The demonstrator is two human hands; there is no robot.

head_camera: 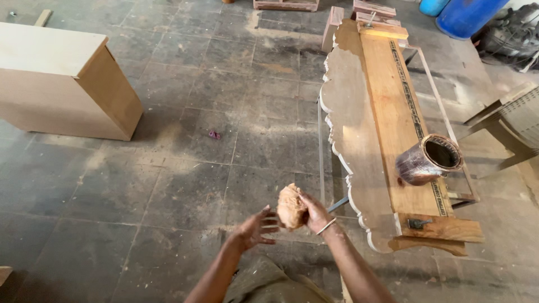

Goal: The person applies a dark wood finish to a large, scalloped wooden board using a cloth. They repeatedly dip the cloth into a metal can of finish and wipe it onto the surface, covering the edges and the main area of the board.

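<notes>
My left hand (257, 227) is hanging open, fingers spread, just left of the rag wad (291, 206). My right hand (314, 213) is gripping that wad, so it's nearer the carved plank (359, 123) lying lengthwise to my right, stained can (428, 160) tipped sideways on it. Dusty tiled floor (185, 140) below, plywood box (62, 84) far left.

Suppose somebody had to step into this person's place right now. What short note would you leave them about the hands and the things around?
Right hand: closed around a brownish wad of cloth, held in the air above the floor.
Left hand: open, empty, fingers spread beside the wad.
Carved wooden panel: lies flat on a metal frame to the right, scalloped edge toward the person.
Stained tin can: stands open on the panel, near its close end.
Done: the wad is in hand; parts of the panel look darker, though I cannot tell if that is finish.
Left: the wad is not touching the panel yet.
</notes>
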